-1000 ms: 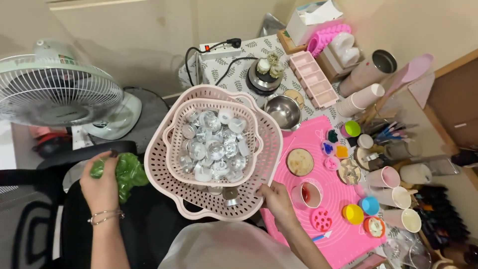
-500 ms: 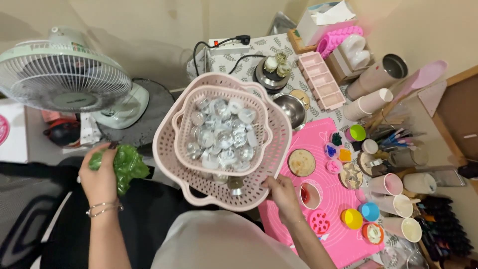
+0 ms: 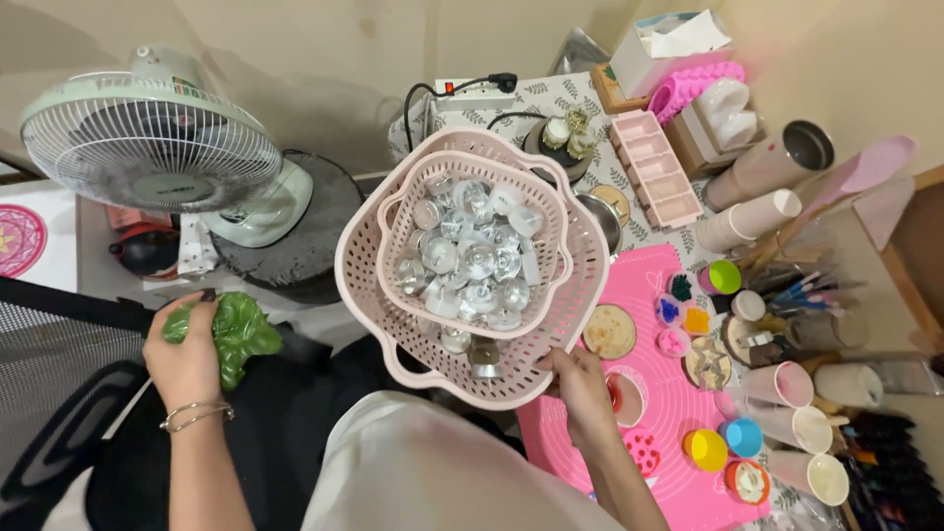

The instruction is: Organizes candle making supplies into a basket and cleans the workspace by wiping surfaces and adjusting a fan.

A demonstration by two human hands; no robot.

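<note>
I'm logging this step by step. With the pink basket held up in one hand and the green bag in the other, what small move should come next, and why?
Probably lower the pink basket to a surface: only the right hand grips its rim, it holds many metal cups, and the left hand is busy with the green bag.

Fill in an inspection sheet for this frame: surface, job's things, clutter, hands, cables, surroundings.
Surface: pink mat on a patterned tablecloth.
Job's things: pink basket nesting a smaller basket of silver tealight cups; green bag.
Clutter: paper cups, small colour pots, pink mould tray, tissue box.
Hands: right hand grips the basket rim; left hand clutches the green bag.
Cables: black cord into a white power strip.
Surroundings: desk fan, mesh chair.
</note>
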